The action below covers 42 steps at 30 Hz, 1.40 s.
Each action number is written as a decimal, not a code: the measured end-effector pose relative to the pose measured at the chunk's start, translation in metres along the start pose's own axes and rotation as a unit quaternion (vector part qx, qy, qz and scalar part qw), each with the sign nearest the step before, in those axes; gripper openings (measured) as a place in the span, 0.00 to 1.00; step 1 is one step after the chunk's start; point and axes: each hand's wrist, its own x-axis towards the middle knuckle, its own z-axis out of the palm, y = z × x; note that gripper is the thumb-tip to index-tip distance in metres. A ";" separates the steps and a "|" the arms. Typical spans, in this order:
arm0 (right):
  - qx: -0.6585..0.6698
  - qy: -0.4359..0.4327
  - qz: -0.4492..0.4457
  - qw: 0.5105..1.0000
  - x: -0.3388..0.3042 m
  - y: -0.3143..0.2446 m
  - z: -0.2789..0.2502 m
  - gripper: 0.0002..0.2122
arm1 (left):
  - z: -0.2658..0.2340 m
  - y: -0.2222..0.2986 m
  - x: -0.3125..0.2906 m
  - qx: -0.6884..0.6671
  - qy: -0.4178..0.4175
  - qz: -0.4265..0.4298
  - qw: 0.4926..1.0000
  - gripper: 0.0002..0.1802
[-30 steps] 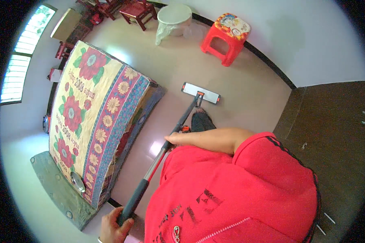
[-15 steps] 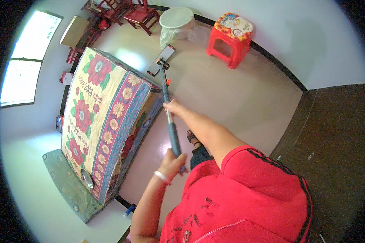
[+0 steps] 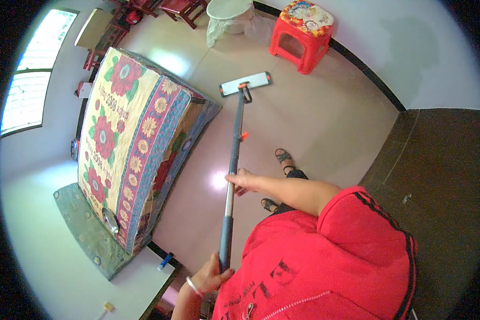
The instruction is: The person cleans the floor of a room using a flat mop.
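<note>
A flat mop (image 3: 234, 144) with a grey pole slants away from me, its pale rectangular head (image 3: 258, 80) lying on the floor. My left hand (image 3: 210, 274), with a white bracelet at the wrist, is closed on the dark grip at the pole's near end. Farther up, my right hand (image 3: 242, 181) holds the bare silver part of the shaft. Orange pieces show at the head's joint and on the pole. Some fingers of both hands are hidden.
Left of the mop stands a table draped in a flowered cloth (image 3: 106, 136), bearing a metal dish (image 3: 110, 220). A red plastic stool (image 3: 303, 37) and a white lidded bin (image 3: 230, 13) stand beyond the mop head. My sandalled feet (image 3: 284, 156) are right of the pole. Brown flooring (image 3: 437, 176) lies at right.
The mop head has swung right and turned, coming away from the table's far corner. Both hands have drawn nearer to me, still on the pole.
</note>
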 end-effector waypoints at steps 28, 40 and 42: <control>-0.001 -0.027 0.187 0.982 0.047 0.369 0.218 0.13 | 0.199 -0.290 -0.210 -0.061 0.342 -0.208 0.914 0.11; -0.195 0.304 0.030 0.932 0.090 0.180 -0.003 0.10 | 0.149 -0.200 0.006 0.022 0.186 -0.082 0.979 0.21; -0.138 0.318 0.027 0.938 0.094 0.202 0.028 0.10 | 0.145 -0.219 -0.012 0.048 0.210 -0.157 0.964 0.19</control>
